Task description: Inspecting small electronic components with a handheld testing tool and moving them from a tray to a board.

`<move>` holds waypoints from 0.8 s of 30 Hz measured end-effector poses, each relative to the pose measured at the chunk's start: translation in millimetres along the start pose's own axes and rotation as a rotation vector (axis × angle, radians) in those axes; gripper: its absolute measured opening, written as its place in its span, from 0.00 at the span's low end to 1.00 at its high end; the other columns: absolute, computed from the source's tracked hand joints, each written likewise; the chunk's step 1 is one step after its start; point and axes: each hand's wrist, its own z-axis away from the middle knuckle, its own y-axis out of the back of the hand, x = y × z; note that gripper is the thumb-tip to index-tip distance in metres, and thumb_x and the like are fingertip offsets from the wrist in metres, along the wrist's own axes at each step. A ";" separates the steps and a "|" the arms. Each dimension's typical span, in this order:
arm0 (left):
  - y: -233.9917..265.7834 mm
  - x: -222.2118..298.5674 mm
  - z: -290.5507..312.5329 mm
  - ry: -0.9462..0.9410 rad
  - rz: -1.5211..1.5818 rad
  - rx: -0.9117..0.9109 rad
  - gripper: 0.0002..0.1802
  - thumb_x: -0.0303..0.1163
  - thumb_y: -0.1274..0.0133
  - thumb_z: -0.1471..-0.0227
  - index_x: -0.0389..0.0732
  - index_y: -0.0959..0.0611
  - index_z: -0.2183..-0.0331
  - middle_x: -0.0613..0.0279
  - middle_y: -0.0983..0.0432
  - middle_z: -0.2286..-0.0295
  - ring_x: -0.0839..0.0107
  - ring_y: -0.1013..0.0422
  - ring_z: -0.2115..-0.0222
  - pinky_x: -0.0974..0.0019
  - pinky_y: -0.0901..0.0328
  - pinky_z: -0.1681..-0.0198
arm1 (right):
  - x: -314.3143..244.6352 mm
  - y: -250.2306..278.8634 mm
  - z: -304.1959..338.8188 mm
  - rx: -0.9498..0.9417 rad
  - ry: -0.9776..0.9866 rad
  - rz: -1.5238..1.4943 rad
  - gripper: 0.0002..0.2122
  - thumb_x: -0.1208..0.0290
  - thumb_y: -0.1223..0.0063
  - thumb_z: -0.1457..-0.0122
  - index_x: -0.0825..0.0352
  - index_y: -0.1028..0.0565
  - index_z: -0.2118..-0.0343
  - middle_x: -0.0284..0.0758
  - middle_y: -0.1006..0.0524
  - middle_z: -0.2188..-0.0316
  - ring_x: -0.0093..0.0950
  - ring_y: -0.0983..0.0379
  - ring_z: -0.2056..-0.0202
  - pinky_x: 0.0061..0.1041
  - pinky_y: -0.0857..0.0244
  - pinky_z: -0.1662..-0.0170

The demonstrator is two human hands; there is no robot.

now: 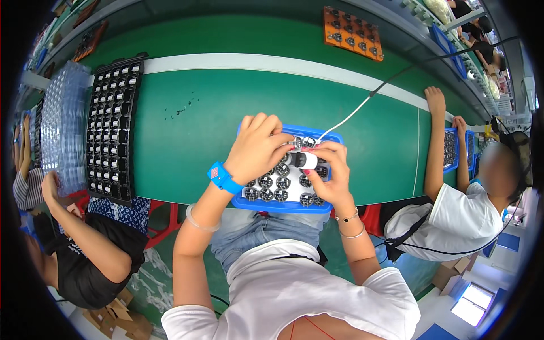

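head view: holding white-and-black cylinder (308,161) in closed right grip (335,173); probably light, take side-on; cannot tell closure or hold of left grip (258,146).

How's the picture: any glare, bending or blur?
Head view: the white strip bows through fisheye distortion; head view: the window glares, washed out; head view: corners fall black; head view: left hand, right hand and tray look well lit, without obvious motion blur.

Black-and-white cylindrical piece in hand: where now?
Head view, just right of centre: the black-and-white piece is in the right hand, over the blue tray, close to the left hand.
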 end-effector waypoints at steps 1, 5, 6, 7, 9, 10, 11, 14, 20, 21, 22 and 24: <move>0.6 -0.1 3.1 0.031 0.028 0.020 0.06 0.33 0.39 0.57 0.48 0.16 0.71 0.67 0.36 0.73 0.67 0.37 0.67 0.63 0.45 0.60 | -1.5 0.3 -2.4 -0.035 0.012 0.030 0.16 0.76 0.39 0.57 0.67 0.24 0.62 0.38 0.26 0.63 0.33 0.33 0.58 0.29 0.40 0.52; 12.4 2.2 13.2 0.030 0.069 -0.021 0.08 0.34 0.38 0.59 0.48 0.16 0.71 0.68 0.36 0.72 0.67 0.37 0.66 0.62 0.45 0.59 | 0.6 0.4 -4.6 -0.060 0.036 0.035 0.16 0.76 0.38 0.58 0.67 0.24 0.62 0.37 0.26 0.63 0.33 0.33 0.59 0.29 0.41 0.53; 13.0 2.3 14.7 -0.016 0.051 -0.041 0.08 0.34 0.38 0.60 0.48 0.16 0.72 0.67 0.36 0.73 0.67 0.37 0.66 0.62 0.45 0.60 | 1.7 0.5 -3.5 -0.050 0.011 0.013 0.15 0.76 0.39 0.57 0.68 0.24 0.62 0.37 0.27 0.63 0.33 0.33 0.59 0.29 0.41 0.53; 13.2 2.0 15.7 -0.062 0.034 -0.061 0.08 0.35 0.38 0.61 0.49 0.16 0.73 0.67 0.37 0.73 0.67 0.37 0.66 0.61 0.45 0.60 | 2.9 0.3 -2.2 -0.040 -0.014 -0.008 0.15 0.75 0.39 0.56 0.68 0.25 0.62 0.38 0.27 0.62 0.32 0.33 0.59 0.29 0.41 0.52; 8.8 1.4 15.7 -0.083 0.021 -0.070 0.07 0.35 0.38 0.62 0.49 0.17 0.75 0.68 0.37 0.74 0.67 0.37 0.67 0.62 0.45 0.60 | 5.7 -1.1 1.2 0.013 -0.044 -0.073 0.15 0.75 0.39 0.54 0.69 0.25 0.62 0.38 0.28 0.62 0.32 0.33 0.58 0.28 0.40 0.52; 7.6 3.0 14.8 -0.076 0.030 -0.072 0.06 0.34 0.38 0.62 0.48 0.17 0.76 0.68 0.38 0.74 0.68 0.38 0.67 0.62 0.45 0.60 | 8.1 -2.0 3.9 0.067 -0.075 -0.137 0.15 0.74 0.40 0.53 0.70 0.26 0.61 0.39 0.29 0.61 0.31 0.33 0.58 0.28 0.40 0.52; 6.4 4.2 13.7 -0.071 0.039 -0.074 0.04 0.34 0.38 0.62 0.48 0.17 0.77 0.69 0.38 0.75 0.68 0.38 0.67 0.62 0.45 0.60 | 14.3 -2.4 8.8 0.106 -0.063 -0.184 0.15 0.73 0.42 0.49 0.72 0.29 0.59 0.40 0.31 0.59 0.30 0.33 0.57 0.27 0.39 0.51; 7.0 5.9 11.0 -0.085 -0.009 -0.088 0.05 0.33 0.37 0.62 0.50 0.16 0.76 0.68 0.39 0.74 0.68 0.38 0.67 0.63 0.45 0.60 | 18.7 -3.6 20.4 0.315 -0.118 -0.413 0.15 0.69 0.46 0.43 0.71 0.34 0.58 0.40 0.32 0.58 0.29 0.30 0.57 0.27 0.37 0.50; 0.5 5.3 13.1 -0.088 0.007 -0.117 0.05 0.33 0.38 0.62 0.50 0.16 0.76 0.68 0.40 0.75 0.68 0.38 0.67 0.63 0.45 0.60 | 5.7 1.5 29.9 0.152 0.040 -0.274 0.16 0.70 0.43 0.46 0.70 0.33 0.58 0.45 0.30 0.59 0.34 0.33 0.55 0.32 0.36 0.51; 1.6 6.7 13.2 -0.088 0.008 -0.118 0.05 0.33 0.38 0.62 0.50 0.16 0.76 0.68 0.40 0.75 0.68 0.38 0.67 0.63 0.45 0.60 | 4.3 1.0 28.9 0.152 0.038 -0.274 0.16 0.70 0.43 0.46 0.70 0.33 0.58 0.45 0.30 0.59 0.34 0.33 0.55 0.32 0.36 0.51; 4.1 9.1 13.4 -0.080 0.021 -0.106 0.05 0.34 0.38 0.62 0.50 0.17 0.76 0.68 0.40 0.75 0.68 0.38 0.67 0.63 0.45 0.60 | 3.6 0.6 27.8 0.159 0.035 -0.253 0.16 0.71 0.43 0.46 0.70 0.32 0.58 0.44 0.28 0.60 0.34 0.33 0.55 0.32 0.37 0.51; 8.6 14.3 13.8 -0.072 0.035 -0.095 0.06 0.34 0.37 0.62 0.50 0.17 0.75 0.68 0.40 0.75 0.68 0.38 0.67 0.63 0.45 0.60 | 2.3 1.6 24.2 0.165 0.031 -0.233 0.16 0.71 0.43 0.47 0.70 0.32 0.58 0.44 0.26 0.60 0.34 0.33 0.55 0.32 0.38 0.50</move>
